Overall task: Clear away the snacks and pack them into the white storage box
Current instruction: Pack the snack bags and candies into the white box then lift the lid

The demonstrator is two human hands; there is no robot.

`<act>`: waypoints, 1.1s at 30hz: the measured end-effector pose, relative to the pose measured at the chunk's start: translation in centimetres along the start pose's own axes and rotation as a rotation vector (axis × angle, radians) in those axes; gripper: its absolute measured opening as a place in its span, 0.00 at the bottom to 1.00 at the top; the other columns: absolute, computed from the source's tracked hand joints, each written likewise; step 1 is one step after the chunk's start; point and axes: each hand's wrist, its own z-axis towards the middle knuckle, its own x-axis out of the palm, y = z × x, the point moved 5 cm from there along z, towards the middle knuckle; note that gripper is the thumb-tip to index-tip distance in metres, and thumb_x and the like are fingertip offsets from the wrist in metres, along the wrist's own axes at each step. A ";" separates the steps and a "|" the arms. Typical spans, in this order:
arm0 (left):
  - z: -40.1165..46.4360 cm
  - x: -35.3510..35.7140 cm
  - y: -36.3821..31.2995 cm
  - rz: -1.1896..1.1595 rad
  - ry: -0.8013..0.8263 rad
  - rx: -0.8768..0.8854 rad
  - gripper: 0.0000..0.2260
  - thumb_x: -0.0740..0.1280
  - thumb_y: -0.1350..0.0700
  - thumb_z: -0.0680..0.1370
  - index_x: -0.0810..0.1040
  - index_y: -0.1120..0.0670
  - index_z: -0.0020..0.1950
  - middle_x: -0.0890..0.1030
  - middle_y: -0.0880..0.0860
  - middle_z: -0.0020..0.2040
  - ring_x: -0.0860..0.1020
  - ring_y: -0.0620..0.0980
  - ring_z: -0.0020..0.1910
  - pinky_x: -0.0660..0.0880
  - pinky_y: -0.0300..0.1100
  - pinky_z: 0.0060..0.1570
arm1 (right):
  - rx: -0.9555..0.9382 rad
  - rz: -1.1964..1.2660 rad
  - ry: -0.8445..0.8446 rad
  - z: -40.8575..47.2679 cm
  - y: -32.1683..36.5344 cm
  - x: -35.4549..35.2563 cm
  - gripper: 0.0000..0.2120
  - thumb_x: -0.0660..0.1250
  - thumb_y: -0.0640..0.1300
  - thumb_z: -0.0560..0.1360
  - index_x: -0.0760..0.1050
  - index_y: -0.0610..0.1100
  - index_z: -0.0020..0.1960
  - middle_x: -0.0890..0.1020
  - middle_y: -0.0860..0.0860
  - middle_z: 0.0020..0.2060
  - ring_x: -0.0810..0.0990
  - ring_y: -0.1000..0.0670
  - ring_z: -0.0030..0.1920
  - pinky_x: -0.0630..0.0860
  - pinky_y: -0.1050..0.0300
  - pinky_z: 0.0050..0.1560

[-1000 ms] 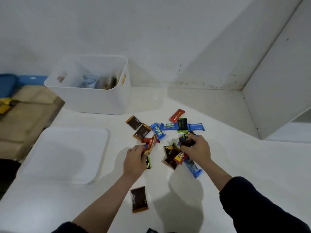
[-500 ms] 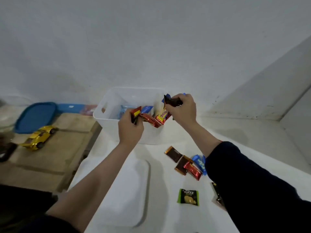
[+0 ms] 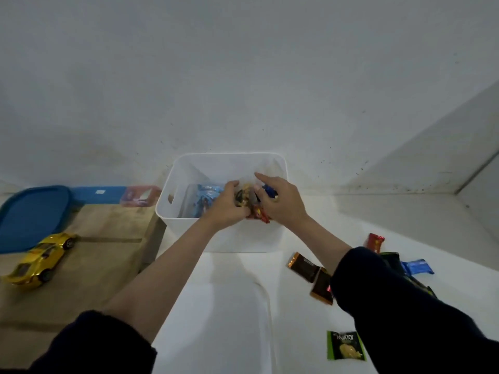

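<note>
Holding both hands over the white storage box mid-frame, my left hand and right hand grip snack packets.

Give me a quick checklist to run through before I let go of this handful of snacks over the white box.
1. Both hands over the white storage box opening: ok; left hand and right hand sit above it.
2. Handful of snacks inside the rim: not ok; a red wrapper hangs over the front wall.
3. Room in the box: ok; only some packets at the bottom.
4. Lid out of the way: ok; flat on the table.
5. Snacks left on the table: not ok; green packet and brown packets remain.
</note>
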 end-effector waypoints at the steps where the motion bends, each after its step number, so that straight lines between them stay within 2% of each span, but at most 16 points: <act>1: -0.1 -0.1 0.0 -0.030 -0.017 0.002 0.34 0.69 0.61 0.73 0.56 0.53 0.74 0.68 0.55 0.68 0.72 0.53 0.64 0.72 0.50 0.65 | -0.010 0.008 -0.002 -0.3 0.1 -0.1 0.19 0.62 0.50 0.78 0.73 0.46 0.67 0.83 0.46 0.52 0.81 0.49 0.50 0.79 0.56 0.49; 4: -1.9 -0.2 -0.6 0.026 -0.245 0.138 0.27 0.68 0.61 0.74 0.62 0.57 0.71 0.71 0.53 0.64 0.71 0.49 0.62 0.68 0.40 0.62 | 0.005 0.052 -0.069 -1.7 0.0 -1.1 0.20 0.59 0.48 0.80 0.68 0.47 0.70 0.81 0.47 0.57 0.80 0.50 0.52 0.80 0.53 0.47; 7: -6.1 1.1 -0.5 0.139 -0.573 0.382 0.19 0.67 0.59 0.73 0.71 0.60 0.63 0.73 0.58 0.59 0.71 0.53 0.60 0.69 0.41 0.61 | 0.134 0.142 -0.218 -5.4 -0.8 -3.2 0.19 0.59 0.48 0.80 0.69 0.46 0.70 0.77 0.51 0.57 0.78 0.52 0.55 0.77 0.58 0.52; 9: -8.6 3.8 0.7 0.145 -0.619 0.423 0.17 0.65 0.57 0.72 0.73 0.60 0.60 0.74 0.58 0.58 0.72 0.52 0.60 0.68 0.36 0.61 | 0.215 0.093 -0.291 -9.4 -2.1 -4.1 0.19 0.59 0.48 0.79 0.69 0.44 0.69 0.75 0.50 0.58 0.75 0.51 0.58 0.73 0.56 0.58; 11: -10.5 7.3 2.2 0.134 -0.542 0.408 0.17 0.65 0.56 0.73 0.74 0.59 0.60 0.74 0.57 0.59 0.71 0.51 0.61 0.68 0.37 0.62 | 0.283 -0.029 -0.300 -14.8 -3.8 -4.6 0.22 0.59 0.51 0.78 0.69 0.42 0.68 0.75 0.46 0.60 0.72 0.48 0.61 0.71 0.50 0.62; 14: -12.3 12.8 4.9 0.136 -0.366 0.317 0.19 0.65 0.53 0.73 0.73 0.58 0.62 0.72 0.57 0.62 0.70 0.52 0.63 0.71 0.48 0.62 | 0.381 -0.242 -0.217 -24.2 -6.1 -5.0 0.31 0.61 0.60 0.73 0.68 0.41 0.69 0.73 0.43 0.63 0.68 0.46 0.66 0.69 0.39 0.63; 16: -12.9 15.9 6.0 0.167 -0.254 0.247 0.22 0.65 0.50 0.73 0.71 0.58 0.64 0.70 0.56 0.65 0.69 0.54 0.66 0.70 0.52 0.64 | 0.514 -0.413 -0.084 -30.5 -7.5 -5.5 0.40 0.61 0.68 0.69 0.63 0.45 0.72 0.66 0.42 0.70 0.62 0.41 0.71 0.61 0.31 0.67; 18: -13.3 18.4 6.3 0.214 -0.168 0.210 0.25 0.65 0.47 0.73 0.69 0.57 0.66 0.67 0.57 0.68 0.66 0.55 0.69 0.66 0.53 0.67 | 0.721 -0.507 0.066 -36.0 -8.6 -6.2 0.48 0.58 0.74 0.63 0.56 0.50 0.75 0.55 0.43 0.76 0.52 0.40 0.75 0.50 0.27 0.68; 20: -13.5 20.7 6.2 0.281 -0.096 0.192 0.31 0.65 0.40 0.71 0.67 0.56 0.68 0.64 0.58 0.71 0.63 0.56 0.71 0.63 0.55 0.69 | 0.834 -0.604 0.174 -39.8 -9.0 -7.0 0.52 0.56 0.78 0.60 0.51 0.51 0.77 0.48 0.42 0.77 0.47 0.39 0.76 0.47 0.25 0.66; 22: -13.7 23.1 6.2 0.369 -0.011 0.180 0.38 0.64 0.34 0.69 0.63 0.55 0.72 0.58 0.57 0.75 0.58 0.57 0.74 0.57 0.58 0.71 | 0.887 -0.668 0.243 -42.2 -9.3 -7.5 0.53 0.55 0.79 0.61 0.49 0.50 0.77 0.46 0.41 0.77 0.45 0.38 0.76 0.47 0.24 0.66; 25: -14.4 26.7 6.2 0.493 0.119 0.185 0.49 0.63 0.27 0.65 0.51 0.52 0.76 0.45 0.55 0.78 0.47 0.56 0.76 0.45 0.63 0.71 | 0.953 -0.677 0.218 -43.6 -10.5 -8.6 0.52 0.52 0.78 0.63 0.53 0.47 0.76 0.50 0.39 0.77 0.49 0.35 0.76 0.49 0.22 0.63; 28: -14.2 29.0 6.4 0.588 0.185 0.114 0.59 0.63 0.23 0.58 0.38 0.49 0.76 0.34 0.54 0.77 0.37 0.56 0.76 0.40 0.66 0.69 | 1.058 -0.666 0.154 -43.0 -12.9 -11.4 0.54 0.46 0.81 0.61 0.50 0.48 0.77 0.47 0.40 0.77 0.45 0.35 0.76 0.46 0.22 0.64; 31: -12.9 30.1 6.5 0.654 0.187 0.002 0.66 0.64 0.21 0.52 0.29 0.48 0.74 0.29 0.56 0.75 0.32 0.59 0.75 0.39 0.69 0.68 | 1.126 -0.639 0.059 -41.8 -16.7 -15.7 0.60 0.50 0.83 0.55 0.46 0.50 0.77 0.45 0.40 0.77 0.42 0.33 0.75 0.46 0.21 0.63; 33: -11.7 30.4 6.4 0.679 0.170 -0.056 0.68 0.65 0.21 0.50 0.27 0.49 0.73 0.28 0.58 0.74 0.32 0.61 0.74 0.39 0.70 0.67 | 1.117 -0.619 0.067 -41.0 -19.4 -18.1 0.64 0.51 0.85 0.51 0.41 0.53 0.77 0.41 0.41 0.77 0.40 0.32 0.75 0.47 0.21 0.63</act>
